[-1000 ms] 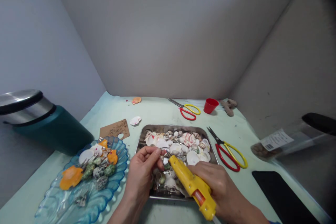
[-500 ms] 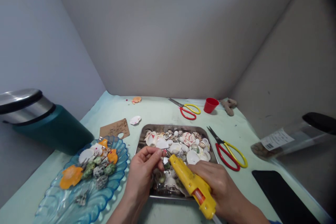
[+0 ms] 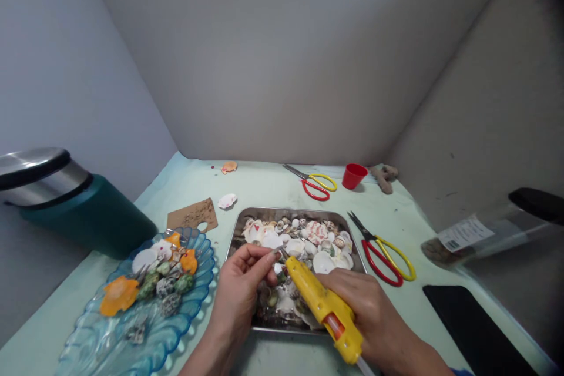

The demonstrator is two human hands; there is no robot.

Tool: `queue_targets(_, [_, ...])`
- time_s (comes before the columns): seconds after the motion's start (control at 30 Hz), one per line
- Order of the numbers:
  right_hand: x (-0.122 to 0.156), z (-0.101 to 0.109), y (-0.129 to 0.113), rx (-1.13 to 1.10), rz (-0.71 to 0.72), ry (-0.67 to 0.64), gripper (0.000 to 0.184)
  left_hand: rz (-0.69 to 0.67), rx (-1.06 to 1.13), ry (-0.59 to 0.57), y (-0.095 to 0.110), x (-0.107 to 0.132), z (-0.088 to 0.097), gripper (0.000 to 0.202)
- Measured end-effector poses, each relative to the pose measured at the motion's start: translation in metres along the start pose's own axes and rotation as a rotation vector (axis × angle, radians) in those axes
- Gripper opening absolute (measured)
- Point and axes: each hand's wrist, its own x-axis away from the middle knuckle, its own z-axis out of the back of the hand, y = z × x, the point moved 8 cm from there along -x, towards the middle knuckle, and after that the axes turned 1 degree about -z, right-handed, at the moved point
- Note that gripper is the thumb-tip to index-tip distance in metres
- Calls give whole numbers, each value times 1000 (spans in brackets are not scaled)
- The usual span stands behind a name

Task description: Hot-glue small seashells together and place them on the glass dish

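Light is soft and subdued, palest in a hazy patch on the back wall (image 3: 273, 53) at upper centre. The right wall (image 3: 476, 129) lies in shade; the upper right corner goes black. Glare streaks the steel lid (image 3: 35, 160) at far left, where wide-angle stretch slants the teal bottle (image 3: 92, 211). Detail around the yellow glue gun's (image 3: 318, 304) tip is soft.

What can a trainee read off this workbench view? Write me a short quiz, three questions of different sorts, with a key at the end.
1. Multiple choice: what does the right hand hold?
A) a red cup
B) a brown card
C) a yellow glue gun
2. True or false: two pairs of scissors lie on the table.
3. Fill in: from the wearer's viewpoint, the blue dish lies to the ____ of the metal tray.
Key: 1 C; 2 true; 3 left.
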Motion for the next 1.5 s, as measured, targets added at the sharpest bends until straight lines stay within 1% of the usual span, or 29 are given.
queue_targets(0.1, [-1,1,-1,4,6,-8,25,-22,-23,-8,-1,0,0,19])
queue_targets(0.23, [-2,0,-3,17,11,-22,23,-16,-19,-19,-2,-2,-1,18])
queue_targets(0.4, [0,-3,-3,29,37,-45,23,-16,-16,-7,-1,-3,0,19])
queue_targets(0.57, [0,-1,-1,27,26,-16,23,-9,-14,6,-1,-1,0,20])
queue_targets(0.67, [-1,1,-1,23,20,15,25,6,-9,40,1,1,2,22])
queue_targets(0.77, [-2,3,-1,17,12,37,23,26,-2,69,3,3,3,25])
queue_targets(0.9, [-3,4,-1,6,12,39,21,18,15,60,5,3,1,26])
queue_targets(1.07, [-1,1,0,4,16,11,24,11,5,46,4,2,0,24])
queue_targets(1.2, [-2,0,-2,-7,19,-12,27,-35,-19,37,4,1,1,20])
queue_targets(1.27, [-2,0,-2,-36,5,-24,23,-68,-43,26,5,0,1,19])
queue_targets(1.43, [0,3,6,-71,-49,5,21,-175,-140,41,12,3,2,15])
queue_targets(1.5, [1,3,10,-76,-62,-1,20,-217,-199,41,15,6,1,14])
